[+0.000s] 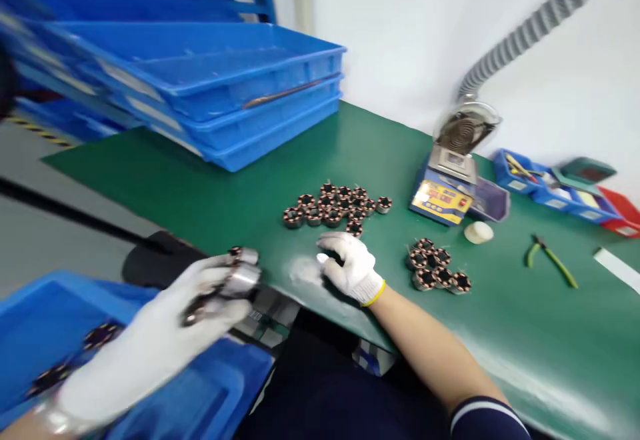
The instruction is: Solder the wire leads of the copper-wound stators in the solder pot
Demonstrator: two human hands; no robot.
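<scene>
My left hand [165,323], in a white glove and blurred by motion, is closed round several small wound stator cores [239,273], held above a blue bin [45,333] at the lower left. That bin has a few dark cores in it. My right hand [350,268], also gloved, rests on the green mat [210,193] near its front edge with the fingers curled; whether it holds anything is hidden. A cluster of stator cores [337,208] lies just beyond it. A smaller group of cores [437,268] lies to its right.
Stacked blue trays [220,87] stand at the back left. A soldering station [443,197] under a grey extraction hose [540,23] sits at the back, with a white round object [479,232], green-handled pliers [550,257] and small blue and red bins [565,190] to the right.
</scene>
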